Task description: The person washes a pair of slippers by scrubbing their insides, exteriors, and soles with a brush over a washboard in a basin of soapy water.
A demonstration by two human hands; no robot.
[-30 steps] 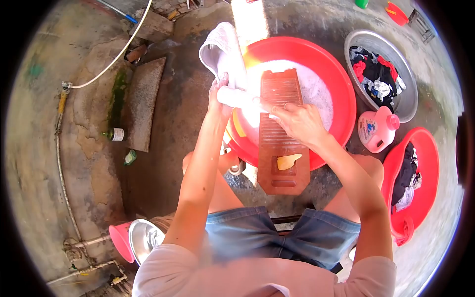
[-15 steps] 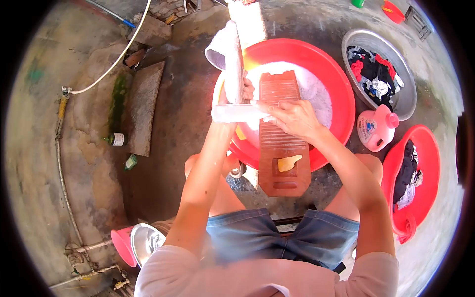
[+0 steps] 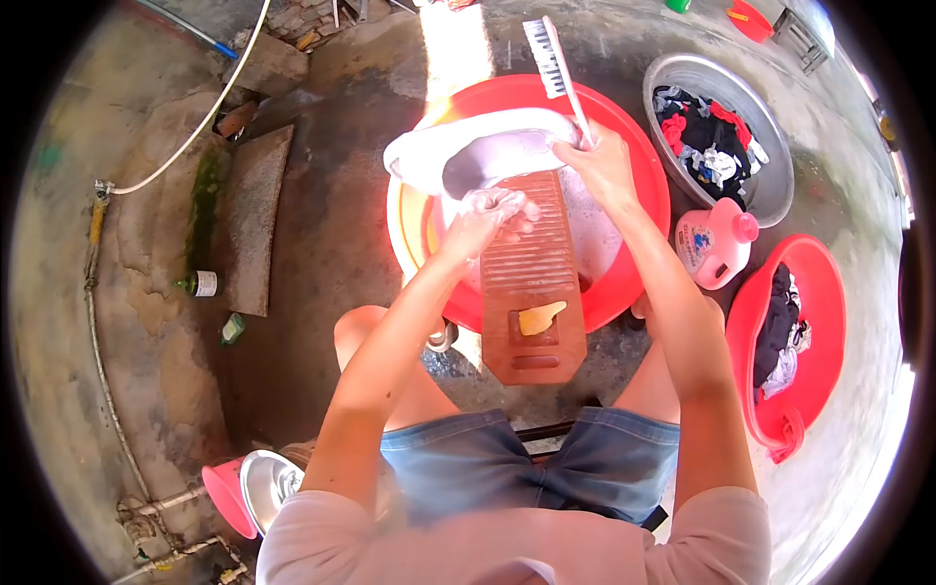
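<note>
A white shoe (image 3: 421,156) lies tilted over the red basin (image 3: 650,180), its opening facing me. In my right hand (image 3: 602,168) is the pale handle of a scrubbing brush (image 3: 553,63), bristles up and to the left; its fingertips meet the right end of the shoe. My left hand (image 3: 490,222), wet with suds, is just below the shoe opening with its fingers curled and nothing visible in them. Under both hands a brown washboard (image 3: 531,263) leans in the sudsy basin, with a yellow soap piece (image 3: 541,318) in its lower recess.
To the right are a metal tub (image 3: 780,195) of clothes, a pink detergent jug (image 3: 715,244) and a red basin (image 3: 824,341) with more clothes. A metal bowl (image 3: 255,487) stands at the lower left. A slab (image 3: 258,224) and green bottle (image 3: 203,284) lie left.
The shoe has swung from upright to roughly level and moved right. My right hand has risen with the brush, whose bristles now show. My left hand has come off the shoe's side.
</note>
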